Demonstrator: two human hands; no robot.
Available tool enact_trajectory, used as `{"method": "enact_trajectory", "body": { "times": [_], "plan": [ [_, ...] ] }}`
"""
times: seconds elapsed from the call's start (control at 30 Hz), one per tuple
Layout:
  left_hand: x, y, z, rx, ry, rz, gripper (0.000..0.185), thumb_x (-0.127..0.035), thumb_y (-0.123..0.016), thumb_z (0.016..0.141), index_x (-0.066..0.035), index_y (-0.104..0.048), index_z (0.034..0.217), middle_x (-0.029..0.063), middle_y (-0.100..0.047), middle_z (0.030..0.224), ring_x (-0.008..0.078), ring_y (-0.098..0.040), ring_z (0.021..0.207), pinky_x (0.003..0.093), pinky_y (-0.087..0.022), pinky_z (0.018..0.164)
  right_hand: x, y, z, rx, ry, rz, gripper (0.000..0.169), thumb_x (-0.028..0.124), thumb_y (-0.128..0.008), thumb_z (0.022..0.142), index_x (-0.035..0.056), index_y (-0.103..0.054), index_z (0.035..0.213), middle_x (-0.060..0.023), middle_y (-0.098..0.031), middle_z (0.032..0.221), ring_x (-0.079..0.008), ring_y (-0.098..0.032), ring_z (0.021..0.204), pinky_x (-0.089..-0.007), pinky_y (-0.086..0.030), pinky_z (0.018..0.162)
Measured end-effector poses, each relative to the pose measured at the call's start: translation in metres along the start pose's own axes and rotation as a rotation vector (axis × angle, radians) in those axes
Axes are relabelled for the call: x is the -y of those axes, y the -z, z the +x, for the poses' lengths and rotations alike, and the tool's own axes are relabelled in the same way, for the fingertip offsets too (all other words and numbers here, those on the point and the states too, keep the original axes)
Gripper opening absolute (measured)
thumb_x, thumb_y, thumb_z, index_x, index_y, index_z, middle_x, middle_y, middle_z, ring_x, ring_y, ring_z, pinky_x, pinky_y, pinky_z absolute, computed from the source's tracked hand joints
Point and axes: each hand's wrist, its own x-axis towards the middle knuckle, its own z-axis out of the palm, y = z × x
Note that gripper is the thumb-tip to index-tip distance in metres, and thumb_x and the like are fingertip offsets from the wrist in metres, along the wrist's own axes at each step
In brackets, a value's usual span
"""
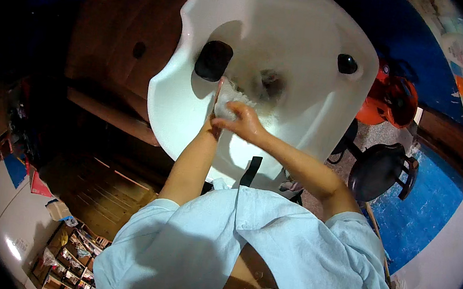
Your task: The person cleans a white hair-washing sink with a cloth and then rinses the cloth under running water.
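Note:
Before me is a large white basin (192,117) that looks like a salon wash basin, with a dark blotch of what looks like hair or residue in its bowl. My left hand (220,95) is over the basin, seen nearly edge-on, its fingers pointing away from me. White foam or a pale wad (223,109) lies against its palm. My right hand (245,121) meets it from the right, fingers curled around the pale stuff. Whether that is foam or a solid thing cannot be told. A black pad (213,61) sits in the basin just beyond my left fingertips.
A black round knob or fitting (347,64) is on the basin's right side. A brown padded seat (110,53) adjoins its left. To the right stand a black stool or chair (375,171) and an orange-red object (390,101). Shelves with many small items (73,263) are at lower left.

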Motion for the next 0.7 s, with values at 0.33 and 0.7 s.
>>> {"method": "enact_trajectory", "body": {
  "times": [0.33, 0.7],
  "plan": [
    [0.024, -0.017, 0.025, -0.115, -0.120, 0.112, 0.041, -0.028, -0.050, 0.090, -0.005, -0.045, 0.123, 0.0119, -0.051, 0.120, 0.0285, -0.050, 0.110, 0.0469, -0.039, 0.096, -0.075, 0.103, 0.070, -0.283, -0.198, -0.748, 0.040, 0.037, -0.063, 0.076, 0.0115, -0.057, 0.107, -0.0152, -0.055, 0.109, -0.0313, -0.057, 0.095, -0.0439, -0.048, 0.072],
    [-0.013, -0.014, 0.004, -0.198, -0.080, 0.156, 0.075, -0.060, -0.047, 0.083, -0.012, -0.027, 0.137, 0.0119, -0.034, 0.135, 0.0225, -0.032, 0.125, 0.0469, -0.027, 0.103, -0.038, 0.001, 0.018, -0.021, 0.004, -0.165, 0.039, 0.016, -0.070, 0.062, 0.0103, -0.062, 0.100, -0.0133, -0.052, 0.105, -0.0301, -0.054, 0.092, -0.0380, -0.044, 0.079]
  ]
}}
